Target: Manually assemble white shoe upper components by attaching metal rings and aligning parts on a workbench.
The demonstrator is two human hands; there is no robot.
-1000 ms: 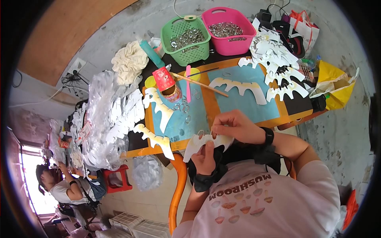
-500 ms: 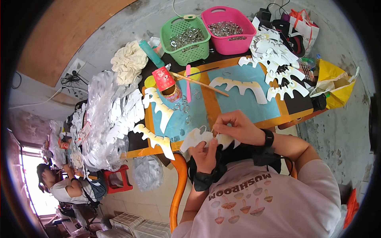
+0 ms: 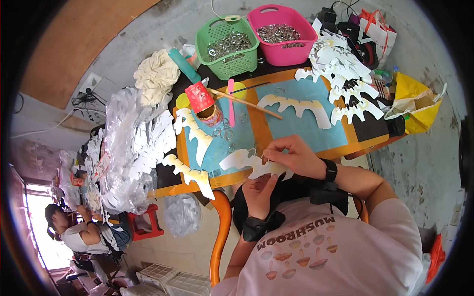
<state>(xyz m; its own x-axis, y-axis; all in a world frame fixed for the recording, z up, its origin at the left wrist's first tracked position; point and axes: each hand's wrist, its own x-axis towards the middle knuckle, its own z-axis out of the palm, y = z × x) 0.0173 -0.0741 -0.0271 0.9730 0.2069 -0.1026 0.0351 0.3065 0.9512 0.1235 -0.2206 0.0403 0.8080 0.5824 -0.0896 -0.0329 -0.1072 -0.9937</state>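
Note:
A white scalloped cut-out piece (image 3: 240,160) with a faint yellow tint is held between my hands over the near table edge. My left hand (image 3: 258,195) grips its lower edge, thumb on top and fingers partly hidden beneath. At its upper edge, my right hand (image 3: 295,157) has thumb and index finger pinched together; whatever lies in the pinch is too small to make out. A thin metal ring (image 3: 252,151) shows at the piece's upper edge. Similar yellow-tinted pieces lie on the table: one on the right blue sheet (image 3: 296,107), two at the left (image 3: 196,135).
Green (image 3: 227,61) and pink (image 3: 284,54) baskets of metal clips stand at the back. A red cup (image 3: 199,98) tilts over a small pot, beside a wooden stick (image 3: 247,103). White pieces pile up on both sides. Another person (image 3: 81,232) sits far left.
The white piece now lies flatter and shows more of its surface. My left thumb has dropped away from my right fingertips. The right hand has shifted slightly left.

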